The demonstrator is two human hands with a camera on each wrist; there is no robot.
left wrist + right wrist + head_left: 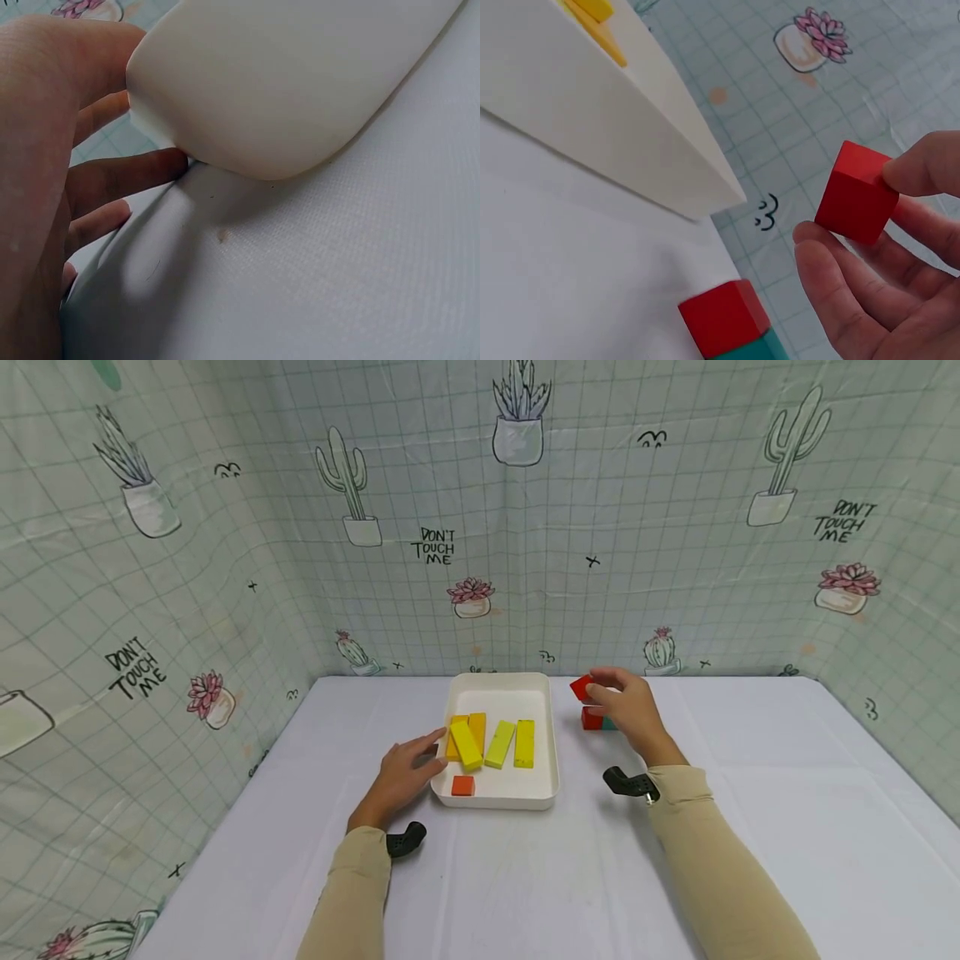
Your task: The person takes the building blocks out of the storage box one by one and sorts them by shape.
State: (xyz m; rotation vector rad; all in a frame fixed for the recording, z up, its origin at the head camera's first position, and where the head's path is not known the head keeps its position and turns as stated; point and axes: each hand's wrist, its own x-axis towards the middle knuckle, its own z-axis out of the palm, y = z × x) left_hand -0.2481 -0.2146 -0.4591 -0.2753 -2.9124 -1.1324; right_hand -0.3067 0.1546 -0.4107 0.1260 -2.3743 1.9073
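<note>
Between the thumb and fingertips of my right hand [628, 710] a red cube [855, 196] is pinched, raised off the table. Below it another red cube [721, 321] sits on the table against a teal block [756, 349]. My left hand [401, 777] rests its fingers along the left side of a white tray [502, 697]; in the left wrist view a fingertip meets the lower edge of the tray wall [270, 90]. Inside lie several yellow and orange bars, such as a yellow bar [525, 743], and a small orange-red block [462, 786] near the front.
A white cloth covers the table [510, 885]. Behind and at the sides hangs a grid-patterned curtain [540, 527] printed with cacti. The tray's right wall stands between its contents and the cubes at the right. Black wrist cameras are worn on both wrists.
</note>
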